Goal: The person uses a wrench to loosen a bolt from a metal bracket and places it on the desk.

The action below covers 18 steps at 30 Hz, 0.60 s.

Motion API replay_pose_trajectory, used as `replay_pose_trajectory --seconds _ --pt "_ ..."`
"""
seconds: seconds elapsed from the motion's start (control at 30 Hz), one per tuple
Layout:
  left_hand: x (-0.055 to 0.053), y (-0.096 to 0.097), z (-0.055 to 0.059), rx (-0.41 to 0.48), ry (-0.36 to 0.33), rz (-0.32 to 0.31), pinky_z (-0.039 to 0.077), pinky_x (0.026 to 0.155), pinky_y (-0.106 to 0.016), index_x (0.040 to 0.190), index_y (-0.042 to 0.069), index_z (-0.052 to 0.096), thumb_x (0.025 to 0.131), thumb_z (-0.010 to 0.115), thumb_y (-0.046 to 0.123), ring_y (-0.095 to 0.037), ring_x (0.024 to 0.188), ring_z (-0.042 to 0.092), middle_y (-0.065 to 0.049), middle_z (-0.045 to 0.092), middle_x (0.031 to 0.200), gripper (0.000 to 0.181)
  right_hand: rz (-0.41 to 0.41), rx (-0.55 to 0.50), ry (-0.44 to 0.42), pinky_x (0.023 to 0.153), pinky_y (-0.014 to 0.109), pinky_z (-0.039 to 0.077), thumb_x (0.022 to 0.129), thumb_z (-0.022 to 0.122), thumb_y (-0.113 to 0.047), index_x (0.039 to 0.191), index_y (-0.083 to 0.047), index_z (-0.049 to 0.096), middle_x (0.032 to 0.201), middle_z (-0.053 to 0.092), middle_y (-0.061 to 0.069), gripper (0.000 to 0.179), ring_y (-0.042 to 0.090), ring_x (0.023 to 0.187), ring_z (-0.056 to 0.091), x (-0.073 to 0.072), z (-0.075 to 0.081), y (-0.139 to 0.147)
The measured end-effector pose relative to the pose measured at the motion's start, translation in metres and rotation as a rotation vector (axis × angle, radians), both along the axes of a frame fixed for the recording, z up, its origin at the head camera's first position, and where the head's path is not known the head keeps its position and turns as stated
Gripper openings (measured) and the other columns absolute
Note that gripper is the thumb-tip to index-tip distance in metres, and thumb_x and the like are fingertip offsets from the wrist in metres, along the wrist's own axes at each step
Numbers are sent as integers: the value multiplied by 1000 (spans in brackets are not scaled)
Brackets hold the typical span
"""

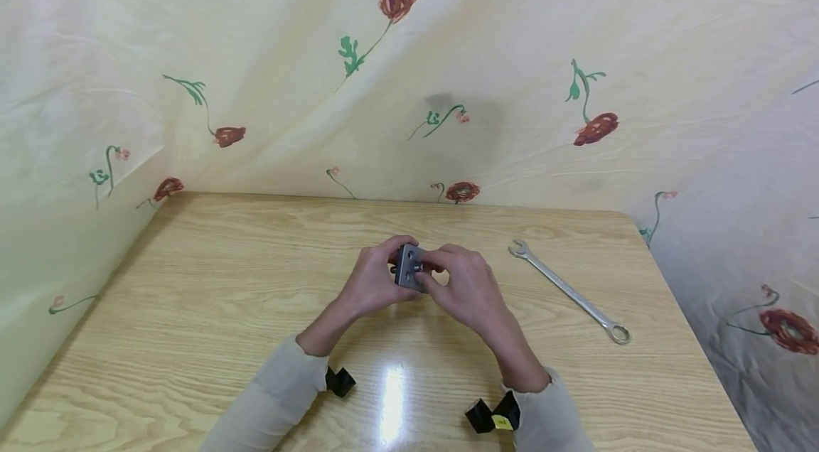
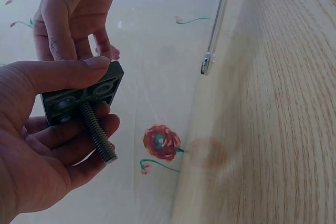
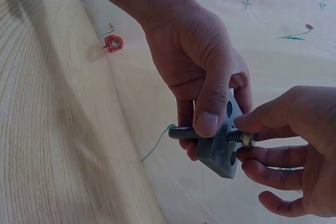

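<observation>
My left hand (image 1: 372,284) grips a small grey rectangular plate (image 3: 216,157) by its edges, thumb on one side and fingers on the other. The plate has several holes, and its back (image 2: 63,103) is recessed. A threaded bolt (image 2: 97,134) runs through the plate's middle, its shank sticking out on the recessed side. On the opposite face, a short stretch of thread shows between the plate and the bolt head (image 3: 248,140). Thumb and fingers of my right hand (image 1: 468,287) pinch the bolt near that head. Both hands are raised above the table.
A combination wrench (image 1: 568,288) lies slantwise on the wooden table (image 1: 211,281), to the right of my hands. Flower-patterned cloth (image 1: 288,104) hangs behind the table and along its sides. Black straps with camera pieces (image 1: 342,382) sit at both wrists.
</observation>
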<state>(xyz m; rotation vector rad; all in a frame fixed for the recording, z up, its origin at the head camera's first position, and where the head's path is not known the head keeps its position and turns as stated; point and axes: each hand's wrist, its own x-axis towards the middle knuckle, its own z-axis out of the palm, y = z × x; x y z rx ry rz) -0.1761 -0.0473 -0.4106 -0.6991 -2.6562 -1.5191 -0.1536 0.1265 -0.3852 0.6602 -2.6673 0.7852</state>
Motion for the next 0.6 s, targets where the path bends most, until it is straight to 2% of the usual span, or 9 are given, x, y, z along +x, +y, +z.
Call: replay_pose_trajectory --seconds 0.13,0.33,0.43,0.6 --pt "0 -1 -1 9 18 -21 58 78 -32 123 6 57 63 87 4 -26 95 72 -14 70 113 66 36 8 63 62 24 47 76 79 -10 95 -12 76 88 73 2 19 12 74 63 -1 -1 1" --pt "0 -1 -3 20 36 -41 58 78 -30 123 5 57 64 87 4 -26 95 72 -15 69 113 66 97 13 129 73 33 53 72 79 -1 90 -13 77 93 72 1 22 15 81 65 -2 -2 1" --pt "0 -1 -3 16 35 -35 58 78 -31 123 5 57 64 87 4 -26 95 72 -15 69 113 66 111 15 126 74 32 53 73 79 1 91 -13 76 94 71 1 23 15 83 64 -2 -2 1" --pt "0 -1 -3 18 22 -28 58 78 -33 122 7 57 63 87 4 -27 96 72 -14 69 114 66 108 39 64 74 31 53 76 80 -9 106 -13 72 103 69 2 31 16 86 64 -1 0 4"
